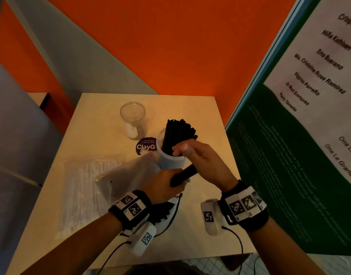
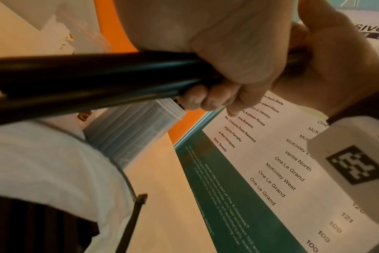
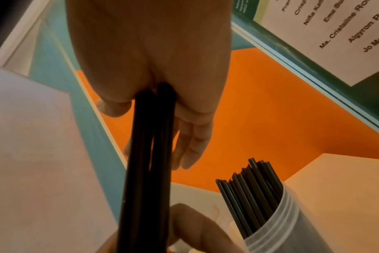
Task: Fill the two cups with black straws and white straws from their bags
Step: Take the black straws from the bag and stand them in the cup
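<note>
A bunch of black straws (image 1: 183, 174) hangs between both hands just in front of a white cup (image 1: 170, 158) that holds many black straws (image 1: 178, 133). My right hand (image 1: 200, 157) grips the bunch's upper end close to the cup's rim. My left hand (image 1: 166, 185) grips the lower end. In the right wrist view the bunch (image 3: 149, 154) runs out from under the right palm (image 3: 151, 51), beside the filled cup (image 3: 270, 222). A clear cup (image 1: 133, 120) stands further back with no straws in it. The bag of white straws (image 1: 87, 191) lies at the left.
The black straws' bag (image 1: 162, 212) lies under my left wrist. A round purple sticker (image 1: 146, 146) is on the table (image 1: 200, 116) between the cups. An orange wall rises behind, and a green and white poster board (image 1: 290, 155) stands along the right edge.
</note>
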Tool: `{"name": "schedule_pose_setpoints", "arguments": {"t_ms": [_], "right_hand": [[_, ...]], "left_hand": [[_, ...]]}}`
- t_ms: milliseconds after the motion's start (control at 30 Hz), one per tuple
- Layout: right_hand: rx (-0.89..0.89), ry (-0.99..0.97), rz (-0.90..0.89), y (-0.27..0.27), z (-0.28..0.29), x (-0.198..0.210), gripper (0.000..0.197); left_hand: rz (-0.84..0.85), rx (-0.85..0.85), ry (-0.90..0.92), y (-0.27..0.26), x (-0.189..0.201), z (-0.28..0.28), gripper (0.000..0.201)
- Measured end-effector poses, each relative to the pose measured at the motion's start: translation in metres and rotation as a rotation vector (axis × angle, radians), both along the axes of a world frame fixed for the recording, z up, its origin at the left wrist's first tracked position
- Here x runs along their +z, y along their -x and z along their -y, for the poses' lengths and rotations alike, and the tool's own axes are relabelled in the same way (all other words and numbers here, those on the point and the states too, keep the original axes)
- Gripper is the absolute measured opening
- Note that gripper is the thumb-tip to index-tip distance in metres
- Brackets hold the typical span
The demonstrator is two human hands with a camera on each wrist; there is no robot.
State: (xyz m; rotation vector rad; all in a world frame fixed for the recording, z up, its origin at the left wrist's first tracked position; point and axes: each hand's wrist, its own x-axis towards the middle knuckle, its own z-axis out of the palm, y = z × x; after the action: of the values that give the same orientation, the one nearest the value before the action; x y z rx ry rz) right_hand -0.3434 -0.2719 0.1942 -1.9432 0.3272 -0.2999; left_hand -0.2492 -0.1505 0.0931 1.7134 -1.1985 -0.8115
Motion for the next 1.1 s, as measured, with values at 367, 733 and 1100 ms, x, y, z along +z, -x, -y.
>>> {"name": "schedule_pose_setpoints", "arguments": {"t_ms": [367, 733, 1100], "right_hand": [[-0.119, -0.350, 0.342, -0.010, -0.004, -0.019, 0.028], [-0.355, -0.191, 0.490, -0.043, 0.088, 0.027, 0.022], [-0.376, 0.465, 0.104, -0.066, 0.080, -0.078, 0.028]], "left_hand": [[0.053, 0.193, -0.026, -0.007, 0.014, 0.021, 0.013], [0.217, 0.251, 0.054, -0.060, -0.001, 0.036, 0.058], [0.620, -0.013, -0.205, -0.081, -0.048, 0.019, 0.062]]}}
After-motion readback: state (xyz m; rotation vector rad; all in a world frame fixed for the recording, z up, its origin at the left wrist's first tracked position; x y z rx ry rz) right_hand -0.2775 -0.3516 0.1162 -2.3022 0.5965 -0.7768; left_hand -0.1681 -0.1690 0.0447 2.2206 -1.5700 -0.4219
